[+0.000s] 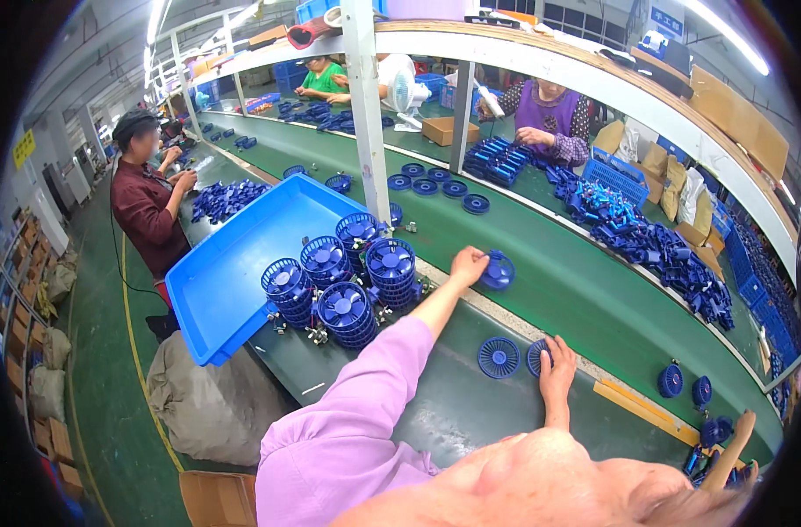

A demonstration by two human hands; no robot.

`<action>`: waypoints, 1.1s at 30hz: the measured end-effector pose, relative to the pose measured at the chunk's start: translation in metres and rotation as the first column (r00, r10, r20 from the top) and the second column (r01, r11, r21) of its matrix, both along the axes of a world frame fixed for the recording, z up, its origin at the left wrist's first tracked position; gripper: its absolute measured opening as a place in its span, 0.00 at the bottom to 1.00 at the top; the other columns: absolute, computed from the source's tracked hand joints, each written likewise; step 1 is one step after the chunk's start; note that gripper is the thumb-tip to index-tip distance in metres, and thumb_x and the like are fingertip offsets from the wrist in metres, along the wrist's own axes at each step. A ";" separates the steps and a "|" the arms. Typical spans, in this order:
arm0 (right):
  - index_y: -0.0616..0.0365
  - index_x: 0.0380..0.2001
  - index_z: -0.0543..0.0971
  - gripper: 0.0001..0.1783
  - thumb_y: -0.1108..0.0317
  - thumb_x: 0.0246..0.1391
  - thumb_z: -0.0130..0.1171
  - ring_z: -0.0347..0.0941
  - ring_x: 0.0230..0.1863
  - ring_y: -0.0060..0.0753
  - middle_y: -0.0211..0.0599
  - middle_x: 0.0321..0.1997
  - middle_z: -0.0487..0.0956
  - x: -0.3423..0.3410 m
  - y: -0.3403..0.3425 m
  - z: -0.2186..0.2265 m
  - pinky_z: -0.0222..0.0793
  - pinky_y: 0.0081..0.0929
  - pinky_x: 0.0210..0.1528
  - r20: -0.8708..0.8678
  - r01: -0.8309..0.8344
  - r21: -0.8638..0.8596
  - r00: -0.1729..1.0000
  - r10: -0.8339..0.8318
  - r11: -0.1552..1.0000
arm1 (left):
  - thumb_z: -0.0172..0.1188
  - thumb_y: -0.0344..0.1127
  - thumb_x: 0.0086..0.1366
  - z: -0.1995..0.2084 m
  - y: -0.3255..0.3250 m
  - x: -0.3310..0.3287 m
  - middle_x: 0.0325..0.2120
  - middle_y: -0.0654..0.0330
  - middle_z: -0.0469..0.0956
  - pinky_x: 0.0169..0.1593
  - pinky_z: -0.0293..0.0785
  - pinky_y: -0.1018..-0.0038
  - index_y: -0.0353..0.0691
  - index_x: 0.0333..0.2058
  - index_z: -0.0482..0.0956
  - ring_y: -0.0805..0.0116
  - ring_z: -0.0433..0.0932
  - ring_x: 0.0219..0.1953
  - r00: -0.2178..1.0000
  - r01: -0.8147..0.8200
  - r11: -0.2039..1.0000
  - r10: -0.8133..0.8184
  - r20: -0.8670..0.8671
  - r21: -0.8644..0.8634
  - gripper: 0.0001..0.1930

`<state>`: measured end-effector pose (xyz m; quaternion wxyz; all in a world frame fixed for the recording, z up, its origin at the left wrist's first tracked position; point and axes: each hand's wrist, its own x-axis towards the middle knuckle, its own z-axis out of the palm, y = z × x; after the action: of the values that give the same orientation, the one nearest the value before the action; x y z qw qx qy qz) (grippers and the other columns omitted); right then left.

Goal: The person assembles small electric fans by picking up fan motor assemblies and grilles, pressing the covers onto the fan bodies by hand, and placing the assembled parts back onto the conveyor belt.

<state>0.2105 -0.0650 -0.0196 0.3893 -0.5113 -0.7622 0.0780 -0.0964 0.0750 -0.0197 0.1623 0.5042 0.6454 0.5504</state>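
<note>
My left hand [469, 265], reaching out over the green belt, pinches the rim of a round blue fan housing [499, 270]. Closer in, my right hand [557, 369] rests on the dark green worktop with its fingers against a blue fan grille [535, 358], which they partly cover. A second blue grille [499, 357] lies flat just left of it. Left of my forearm stand several stacks of blue fan housings [346, 307] with fan blades inside and small metal pieces around them.
A large blue tray [242, 255] sits tilted beside the stacks. Blue rings [425, 186] lie on the green belt [593, 307]. A white post [365, 114] rises at the belt's edge. Co-workers sit across and left; another person's hand [732, 452] handles blue parts at right.
</note>
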 end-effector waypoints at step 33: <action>0.62 0.64 0.57 0.45 0.34 0.58 0.40 0.55 0.67 0.49 0.52 0.66 0.59 -0.043 -0.034 0.035 0.51 0.41 0.66 -0.396 -0.262 0.043 0.881 0.257 0.964 | 0.42 0.39 0.73 0.051 -0.172 0.168 0.42 0.65 0.66 0.52 0.62 0.78 0.43 0.47 0.67 0.78 0.65 0.46 0.408 0.381 0.841 -0.526 0.746 0.385 0.10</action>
<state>0.1677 -0.0987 0.0156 0.5191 -0.3804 -0.7280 0.2363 0.0713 -0.0971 0.0313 0.5504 0.3494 0.2835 0.7033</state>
